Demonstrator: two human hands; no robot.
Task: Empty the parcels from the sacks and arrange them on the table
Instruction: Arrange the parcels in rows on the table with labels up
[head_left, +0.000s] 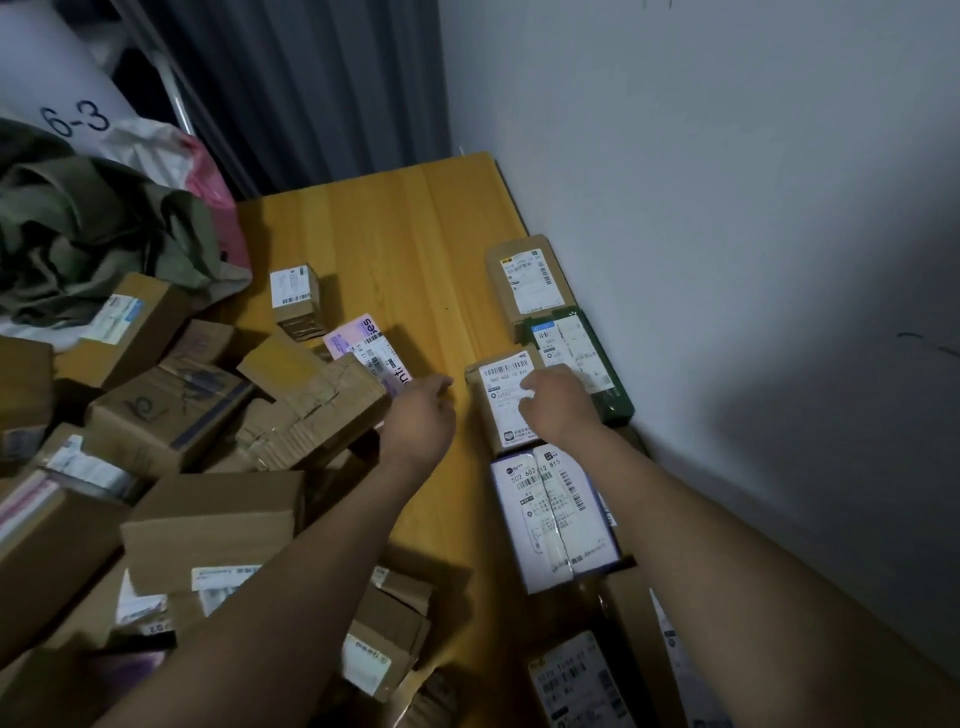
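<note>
A row of parcels lies along the right edge of the wooden table (400, 234): a brown box (519, 260), a dark green box (605, 379), a brown labelled parcel (498, 410), a white-wrapped parcel (556, 519) and another labelled box (576, 680). My right hand (556, 402) lies on top of the brown labelled parcel, fingers curled on its label. My left hand (421, 410) hovers beside the corner of a pink-purple parcel (363, 343), fingers loose with nothing in them. A jumbled pile of cardboard boxes (171, 415) covers the table's left side.
A crumpled olive-green sack (78, 228) lies at the back left, with a white sack marked "6-3" (78, 119) and a pink bag (208, 176) behind it. A small labelled box (293, 293) stands alone. The grey wall (727, 208) runs right beside the parcel row.
</note>
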